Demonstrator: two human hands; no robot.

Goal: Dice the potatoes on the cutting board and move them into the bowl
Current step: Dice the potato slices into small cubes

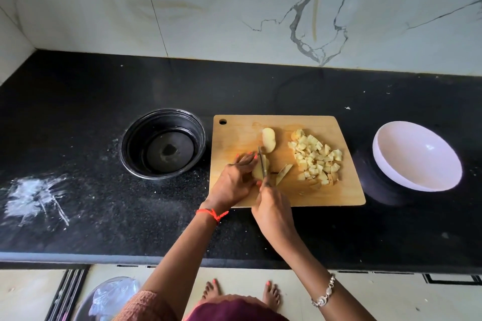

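A wooden cutting board (326,195) lies on the black counter. My left hand (234,182) holds a potato piece (257,172) down on the board's near left part. My right hand (272,208) grips a knife (261,161) whose blade stands in that piece. A cut slice (284,173) lies just right of the blade. Another potato half (268,140) rests further back. A heap of diced potato (317,156) covers the board's right side. The white bowl (407,177) stands empty to the right of the board.
A dark glass bowl (163,143) holding a little water stands left of the board. White powder smears (36,195) mark the counter at the far left. A marble wall rises behind. Below the counter edge are my bare feet and a lined bin (112,297).
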